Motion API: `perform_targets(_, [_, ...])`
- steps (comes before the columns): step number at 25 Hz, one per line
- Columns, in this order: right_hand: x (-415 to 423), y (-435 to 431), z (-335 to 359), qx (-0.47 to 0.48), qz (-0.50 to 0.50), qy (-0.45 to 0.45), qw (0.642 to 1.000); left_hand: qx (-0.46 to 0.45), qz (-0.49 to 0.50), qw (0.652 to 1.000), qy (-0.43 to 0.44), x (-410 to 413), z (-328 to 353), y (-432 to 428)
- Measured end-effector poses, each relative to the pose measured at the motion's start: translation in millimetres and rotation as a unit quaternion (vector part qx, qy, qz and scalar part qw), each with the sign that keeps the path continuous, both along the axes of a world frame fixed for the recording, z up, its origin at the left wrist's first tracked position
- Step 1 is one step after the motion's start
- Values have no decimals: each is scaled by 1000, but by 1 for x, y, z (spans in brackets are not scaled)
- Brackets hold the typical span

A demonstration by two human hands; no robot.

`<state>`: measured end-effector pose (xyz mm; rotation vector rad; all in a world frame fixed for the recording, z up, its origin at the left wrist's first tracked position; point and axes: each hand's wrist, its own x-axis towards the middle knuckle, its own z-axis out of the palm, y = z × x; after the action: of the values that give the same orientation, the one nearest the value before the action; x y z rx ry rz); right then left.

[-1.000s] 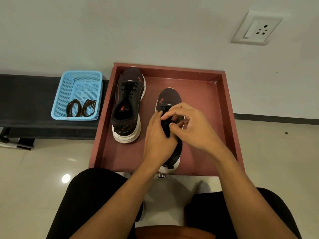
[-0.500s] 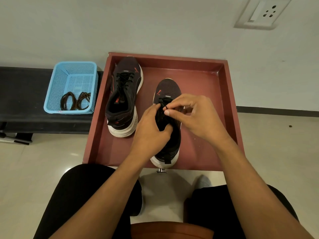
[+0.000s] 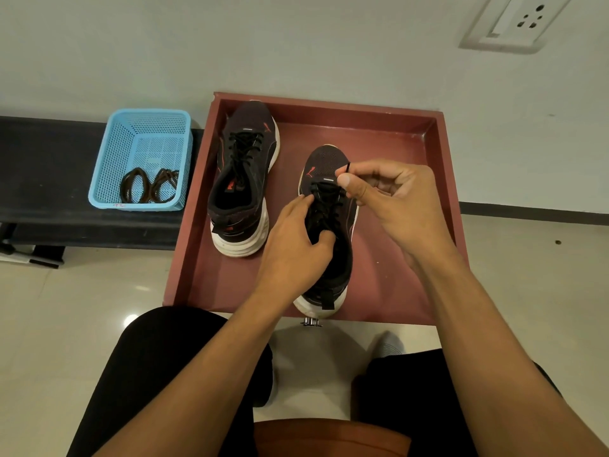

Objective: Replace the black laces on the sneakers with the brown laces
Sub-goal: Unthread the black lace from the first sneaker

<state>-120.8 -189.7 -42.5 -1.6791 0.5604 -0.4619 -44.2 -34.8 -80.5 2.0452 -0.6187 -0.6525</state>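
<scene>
Two dark sneakers with white soles stand in a red-brown tray (image 3: 379, 120). The left sneaker (image 3: 242, 179) keeps its black laces tied. On the right sneaker (image 3: 328, 225), my left hand (image 3: 293, 249) holds the shoe, thumb pressed into the tongue area and fingertips on its left side. My right hand (image 3: 392, 196) pinches a loop of the black lace (image 3: 348, 167) between thumb and forefinger, lifted above the eyelets near the toe. Two coiled brown laces (image 3: 148, 188) lie in a blue basket (image 3: 115, 153) at the left.
The blue basket stands on a dark bench (image 3: 49, 166) against the wall, left of the tray. A wall socket (image 3: 517, 21) is at the upper right. My knees in black trousers (image 3: 164, 374) sit below the tray over a pale tiled floor (image 3: 527, 291).
My right hand has drawn the black lace loop up and toward the toe of the right sneaker. My left hand's fingers slid slightly forward along the shoe.
</scene>
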Motion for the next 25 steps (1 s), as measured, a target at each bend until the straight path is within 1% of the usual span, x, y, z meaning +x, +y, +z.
perform_targets(1, [0, -1, -1, -2, -1, 4, 1000, 5, 3, 1000, -11, 0, 1, 2])
perform_targets(3, [-2, -2, -2, -5, -4, 11, 1000, 9, 18, 997, -69, -1, 5, 9])
perform_targets(5, [-2, -4, -3, -5, -7, 16, 1000, -8, 29, 992, -123, -2, 11, 15])
perform_targets(7, [-1, -6, -3, 0, -9, 15, 1000, -34, 33, 989, -142, -3, 17, 16])
perform_targets(10, [-2, -7, -4, 5, -14, 15, 1000, -54, 49, 989, -127, -4, 23, 17])
perform_targets(13, [-4, -10, -6, 15, -36, 12, 999, -60, 90, 990, -87, 0, 29, 23])
perform_targets(15, [-5, -15, -5, 24, -60, 6, 998, -88, 124, 987, -57, 5, 33, 27])
perform_targets(20, [-12, -28, -2, 72, -144, -32, 986, -166, 194, 966, -28, 13, 40, 32])
perform_targets(22, [-15, -32, -2, 82, -173, -29, 981, -179, 201, 963, -21, 14, 40, 33])
perform_targets(25, [-14, -34, -5, 89, -170, -6, 981, -185, 195, 963, -7, 14, 37, 31])
